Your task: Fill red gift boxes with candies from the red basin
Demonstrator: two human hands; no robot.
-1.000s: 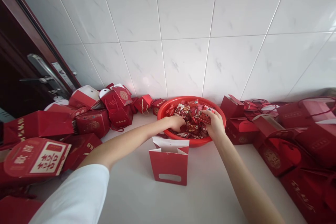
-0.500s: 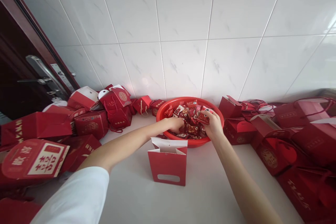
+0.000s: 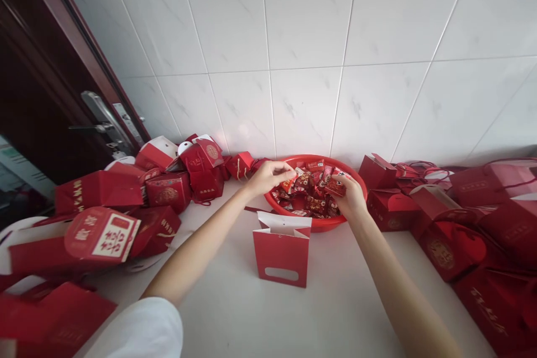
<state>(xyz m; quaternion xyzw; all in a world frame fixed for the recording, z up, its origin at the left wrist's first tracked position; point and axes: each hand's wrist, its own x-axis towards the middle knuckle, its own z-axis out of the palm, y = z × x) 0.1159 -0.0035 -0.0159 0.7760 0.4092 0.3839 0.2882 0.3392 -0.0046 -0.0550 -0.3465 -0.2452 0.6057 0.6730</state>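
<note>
Packet (image 3: 288, 184) pinched by my left grip (image 3: 267, 177), mid-frame: probably light, slick, best taken by its edge. Right of centre, my right grip (image 3: 349, 199) clasps a red-and-white packet (image 3: 337, 184) over the basket (image 3: 323, 226); contents might crush if squeezed.

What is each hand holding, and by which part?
The left hand pinches a small red packet by its upper edge. The right hand grips at least one red-and-white packet by its right side; how many is unclear.

Bag (image 3: 281, 253) before basket (image 3: 327, 225), boxes (image 3: 394, 211) either side
</note>
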